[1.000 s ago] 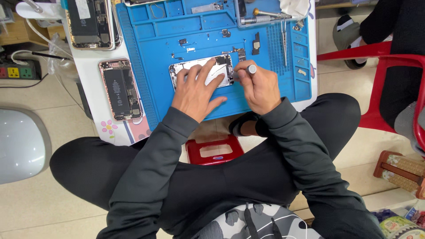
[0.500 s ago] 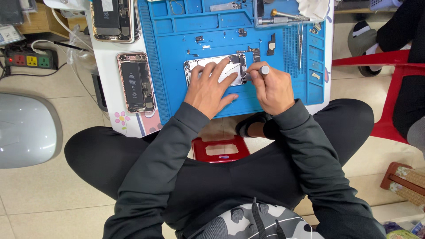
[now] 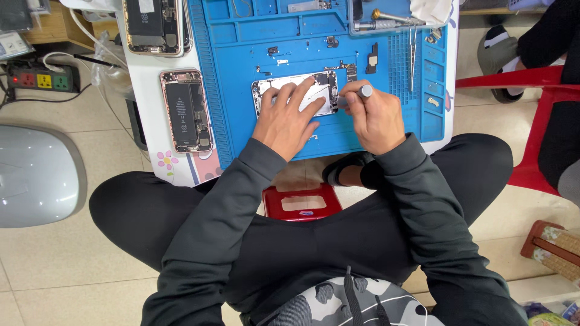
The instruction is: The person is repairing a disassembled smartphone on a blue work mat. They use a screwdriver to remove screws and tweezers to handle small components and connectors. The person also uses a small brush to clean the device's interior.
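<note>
The opened phone shell (image 3: 296,92) is lying flat near the middle of the blue work mat (image 3: 374,130), its pale inner side facing up with the screen and battery already out of it. Several tiny parts, among them a small black module (image 3: 372,58) and some loose bits (image 3: 273,51), are sitting apart on the mat above it, so the stripping-down seems well advanced, though small components are still showing at the shell's right end, where the work is going on.

The left hand (image 3: 289,118) is resting on the shell with its fingers spread, pressing it down to the mat. The right hand (image 3: 376,116) is curling its fingers together around a thin screwdriver (image 3: 361,92), pinching it near the grey cap; the tip is pointing toward the shell's right end, but whether it is touching a screw is hidden by the fingers.

Farther out, tweezers (image 3: 412,57) are lying on the ribbed strip of the mat and more drivers (image 3: 386,21) are waiting in a tray at its top edge. On the white table (image 3: 145,102) left of the mat, two other opened phones are lying: one (image 3: 186,110) with its battery in place and another (image 3: 154,25) above it. A power strip (image 3: 41,78) is sitting on the floor to the left, and a red chair (image 3: 531,108) is standing to the right.
</note>
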